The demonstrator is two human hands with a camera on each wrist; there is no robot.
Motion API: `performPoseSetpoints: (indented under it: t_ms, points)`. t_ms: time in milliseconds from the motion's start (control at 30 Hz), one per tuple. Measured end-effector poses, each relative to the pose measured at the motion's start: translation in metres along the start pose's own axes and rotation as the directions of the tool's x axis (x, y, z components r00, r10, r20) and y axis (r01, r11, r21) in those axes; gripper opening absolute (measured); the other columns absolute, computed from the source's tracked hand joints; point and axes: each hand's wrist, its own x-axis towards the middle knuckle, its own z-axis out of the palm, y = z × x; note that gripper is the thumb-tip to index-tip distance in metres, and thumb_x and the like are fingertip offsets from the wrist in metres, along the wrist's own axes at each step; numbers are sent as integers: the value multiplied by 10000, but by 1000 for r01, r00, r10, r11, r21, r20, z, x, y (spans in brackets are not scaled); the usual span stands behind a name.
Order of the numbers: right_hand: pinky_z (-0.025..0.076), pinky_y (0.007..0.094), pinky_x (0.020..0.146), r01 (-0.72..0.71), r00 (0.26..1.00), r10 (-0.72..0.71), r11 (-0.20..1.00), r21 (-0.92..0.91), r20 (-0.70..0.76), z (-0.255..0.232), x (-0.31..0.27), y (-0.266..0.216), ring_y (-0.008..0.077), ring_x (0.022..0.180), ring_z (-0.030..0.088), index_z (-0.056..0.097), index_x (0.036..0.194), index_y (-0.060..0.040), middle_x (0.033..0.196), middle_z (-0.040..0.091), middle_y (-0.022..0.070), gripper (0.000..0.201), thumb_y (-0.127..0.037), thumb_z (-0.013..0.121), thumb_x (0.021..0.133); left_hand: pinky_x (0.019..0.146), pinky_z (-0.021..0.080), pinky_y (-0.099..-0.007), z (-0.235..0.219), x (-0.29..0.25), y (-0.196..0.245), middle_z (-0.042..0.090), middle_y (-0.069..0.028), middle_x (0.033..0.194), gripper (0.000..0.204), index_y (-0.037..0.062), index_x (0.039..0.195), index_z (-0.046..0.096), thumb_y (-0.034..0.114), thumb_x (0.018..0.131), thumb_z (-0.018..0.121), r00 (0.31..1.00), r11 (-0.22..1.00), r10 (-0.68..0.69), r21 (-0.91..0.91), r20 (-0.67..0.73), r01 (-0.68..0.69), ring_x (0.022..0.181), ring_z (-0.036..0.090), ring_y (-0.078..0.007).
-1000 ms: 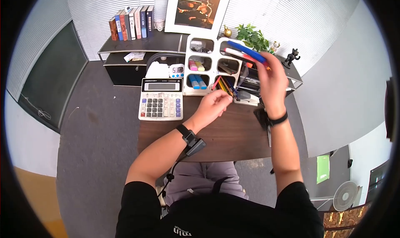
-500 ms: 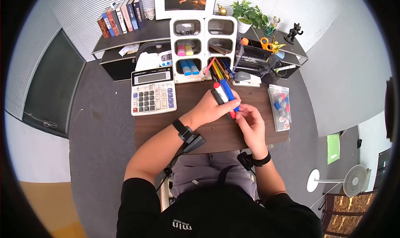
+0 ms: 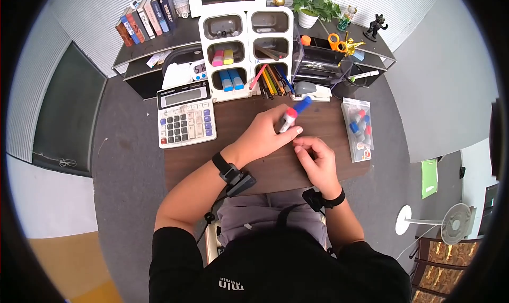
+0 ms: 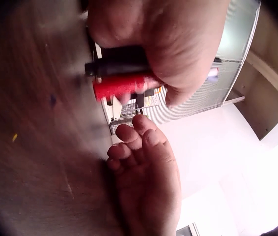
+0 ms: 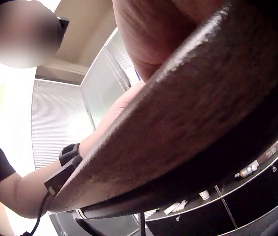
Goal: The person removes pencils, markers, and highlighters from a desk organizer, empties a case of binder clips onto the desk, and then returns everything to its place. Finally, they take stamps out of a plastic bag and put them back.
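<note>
Several markers are gripped in the left hand (image 3: pixel 262 136) above the table; a red-capped marker (image 3: pixel 289 117) and a blue one (image 3: pixel 304 104) stick up past the fingers. In the left wrist view the left hand (image 4: pixel 173 44) is curled round a black marker (image 4: pixel 117 61) and a red end (image 4: pixel 118 87). Just right of it, the right hand (image 3: pixel 321 165) has loosely bent fingers with nothing visible between them; the left wrist view shows this right hand (image 4: pixel 146 172) below the markers. The right wrist view shows mostly the table's edge (image 5: pixel 178 118).
A calculator (image 3: pixel 187 117) lies at the left. Behind the hands stands a white organizer (image 3: pixel 247 40) with highlighters and pencils. A stapler (image 3: pixel 313 91) and a clear bag of markers (image 3: pixel 358 130) are at the right, near a black mesh cup (image 3: pixel 345 86).
The right hand came down from the upper right, where it held pens, to beside the left hand. The markers are now in the left hand and tilt more to the right than half a second ago.
</note>
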Motion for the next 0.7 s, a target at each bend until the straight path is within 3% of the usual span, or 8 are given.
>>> performPoseSetpoints:
  t_ms: [67,200,267,400,467,500,567,700]
  points:
    - [554,270,742,2,1000,-2,1000,-12,1,0,1,-2,119,821,678,747,1104,-7,978,728,76,155,-4,726,950,672,460,-263,1,0,5,611,16,802,298,33,1040,672,245,906,831,995,1000,-1,23,-102,3,740,538,-70]
    - [557,276,726,76,996,-73,995,-67,47,1,1,-6,139,807,685,747,1099,-5,955,716,86,164,4,731,936,667,450,-255,-1,-1,10,583,41,789,378,8,1066,682,265,865,873,995,999,1,-33,-95,-4,742,503,-55]
    - [557,278,721,89,995,-84,993,-80,60,2,1,-8,144,805,688,746,1101,-5,949,713,90,169,7,731,932,733,519,-301,-3,-2,11,713,-56,859,385,32,1172,739,272,890,845,997,998,-40,-56,-60,36,748,595,-115]
    - [556,280,714,92,994,-87,992,-88,63,2,2,-11,147,802,689,747,1087,-4,941,709,90,160,11,729,929,745,532,-299,0,2,-5,740,-50,873,330,22,1146,748,251,920,820,995,998,-49,-38,-83,46,762,624,-110]
    - [556,282,713,93,994,-88,992,-82,66,3,1,-11,150,800,690,748,1082,-3,942,710,92,157,11,730,927,781,560,-272,-1,5,-12,744,-64,922,268,-36,1113,704,187,977,766,991,956,-132,-260,17,132,861,694,-117]
    - [556,286,714,105,993,-99,990,-94,69,3,1,-11,157,797,692,749,1078,-3,941,712,96,154,8,732,925,781,560,-272,-1,5,-11,744,-64,922,268,-36,1113,704,187,977,766,991,956,-134,-261,18,134,861,694,-117]
    - [557,290,714,114,992,-107,988,-106,70,3,1,-11,164,793,693,750,1074,-4,939,714,99,151,5,735,924,846,600,-306,-2,4,-7,772,-146,1088,264,-43,1193,682,159,1023,691,988,949,-151,-276,33,154,997,744,-177]
    - [562,306,716,126,990,-117,984,-127,76,3,2,-12,188,785,699,750,1067,-1,935,719,111,150,-1,740,917,806,545,-287,10,5,-18,746,-74,996,257,-4,1210,664,163,1016,684,994,873,-107,-480,-31,79,861,677,-122]
